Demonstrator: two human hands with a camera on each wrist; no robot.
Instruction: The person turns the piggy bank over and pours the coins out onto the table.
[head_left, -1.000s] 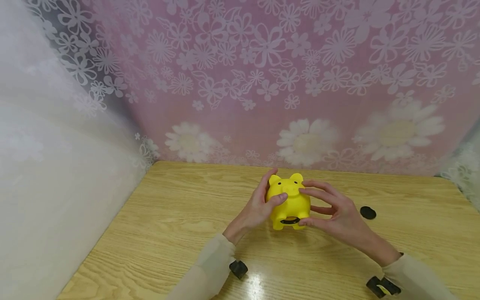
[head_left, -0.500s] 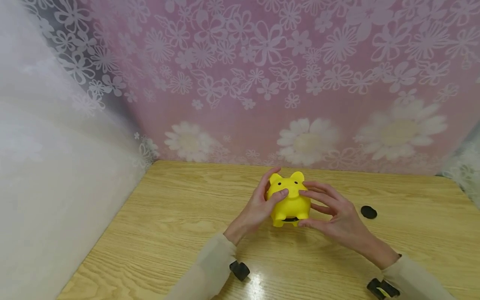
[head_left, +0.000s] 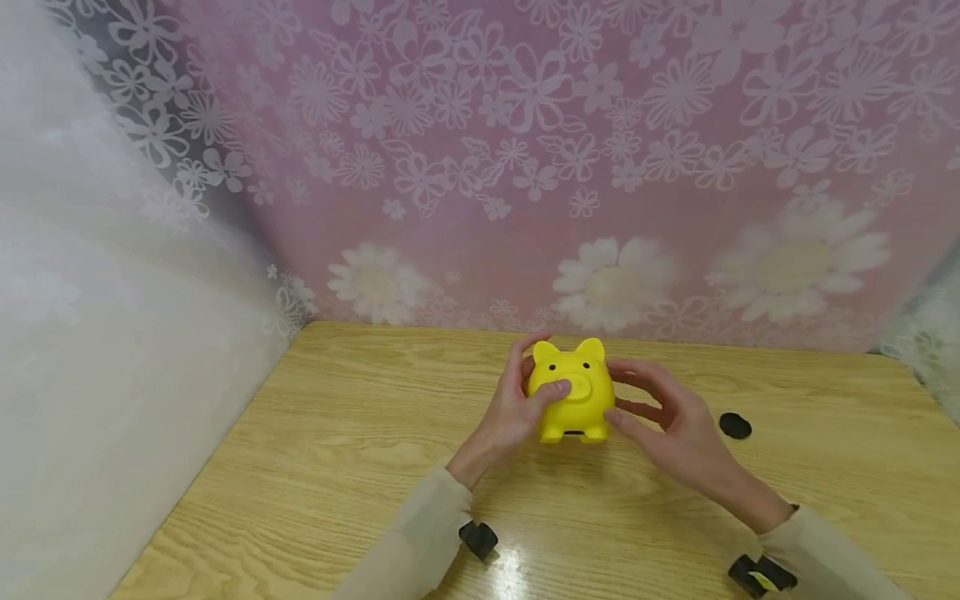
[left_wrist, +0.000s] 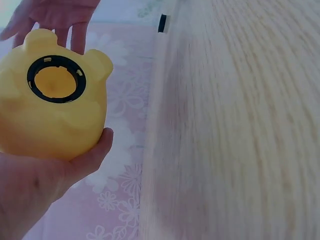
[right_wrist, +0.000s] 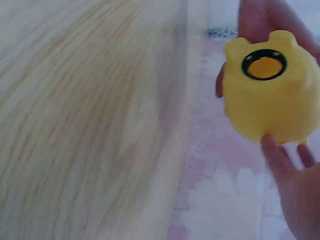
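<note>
A yellow pig-shaped piggy bank [head_left: 577, 417] is held just above the wooden table, its snout turned towards the head camera. My left hand [head_left: 510, 421] grips it from the left, thumb across the front beside the snout and fingers around the side and back. Relaxed and slightly bent, the fingers of my right hand [head_left: 682, 425] touch the pig's right side, with the thumb tip at its lower flank. Both wrist views show the underside, where a black ring [left_wrist: 56, 100] surrounds a round uncovered hole. A flat black disc [head_left: 735, 426] lies on the table right of my right hand.
The light wooden table [head_left: 360, 417] runs back to a pink flowered curtain [head_left: 465, 208]. A whitish curtain [head_left: 97, 350] hangs along the left side. Black wrist straps [head_left: 478, 540] sit at both sleeves.
The pig has tipped so that its face shows more and its underside ring is nearly hidden in the head view. It has shifted slightly left and up. My right thumb has moved up from its foot.
</note>
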